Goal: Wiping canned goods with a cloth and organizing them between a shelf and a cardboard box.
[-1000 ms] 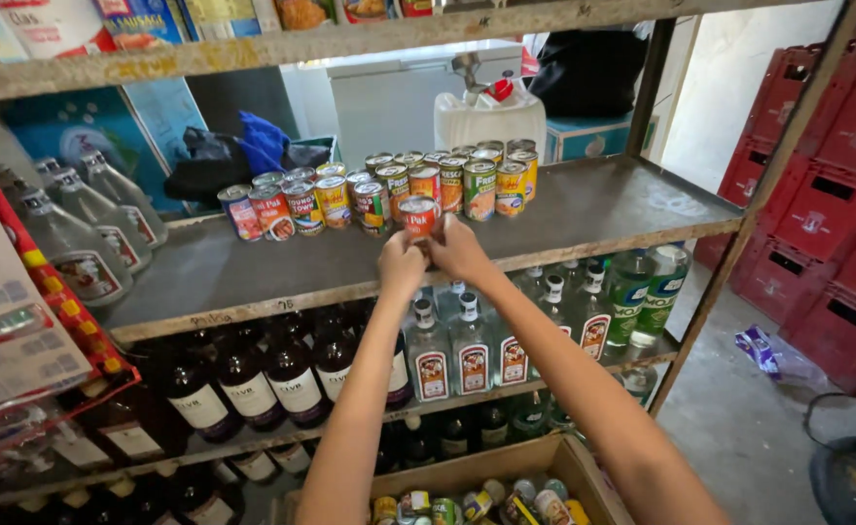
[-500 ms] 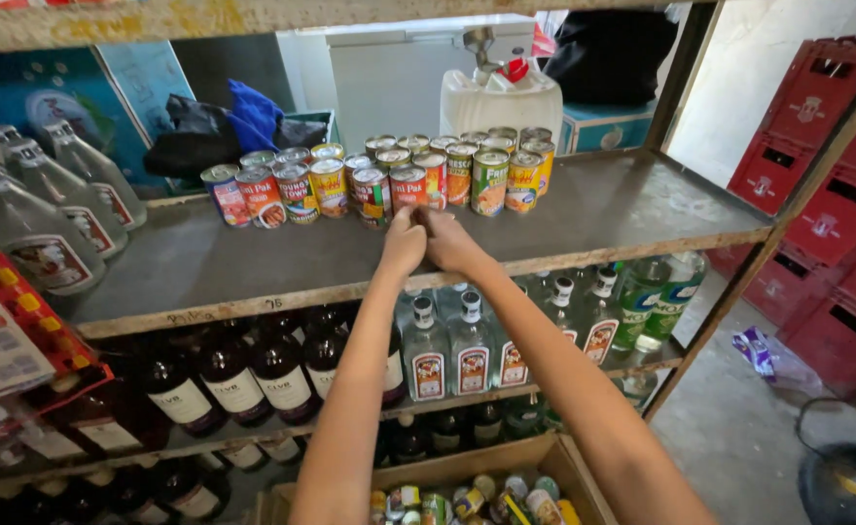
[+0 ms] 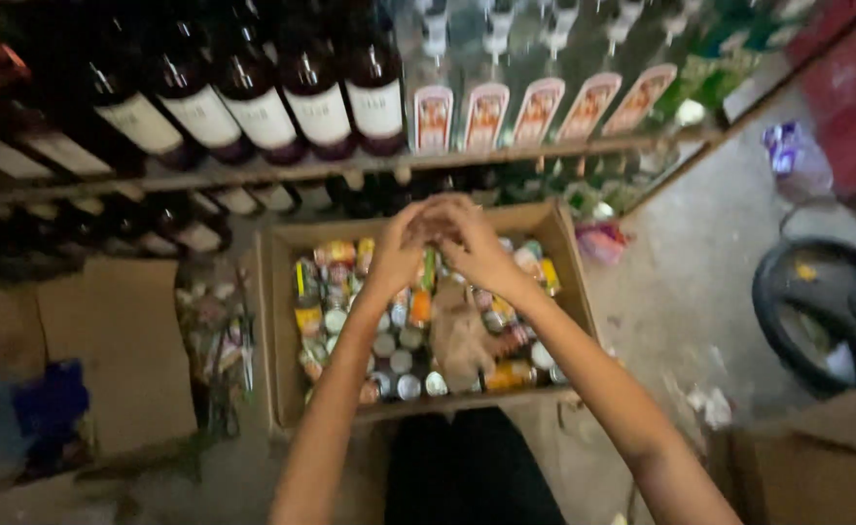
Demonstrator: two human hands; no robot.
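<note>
Two hands meet fingertip to fingertip above an open cardboard box [image 3: 277, 321]. The left hand [image 3: 401, 251] and the right hand [image 3: 474, 248] curl toward each other, fingers bunched together and touching at the tips, but motion blur hides whether anything sits between them, so I cannot tell if they clasp an item. Both forearms rise from the bottom edge and converge over the box. Directly beneath the hands lie the cans [image 3: 404, 345], many small tins packed in the box, some showing silver tops, others coloured labels in yellow, orange and green. Behind the box runs a wooden shelf [image 3: 282, 173] bearing dark wine bottles [image 3: 316, 97] on the left and clear bottles [image 3: 511, 92] with pale labels on the right. A flat piece of cardboard [image 3: 122, 335] lies left of the box, and a black tyre [image 3: 822, 311] rests on the concrete floor to the right.
</note>
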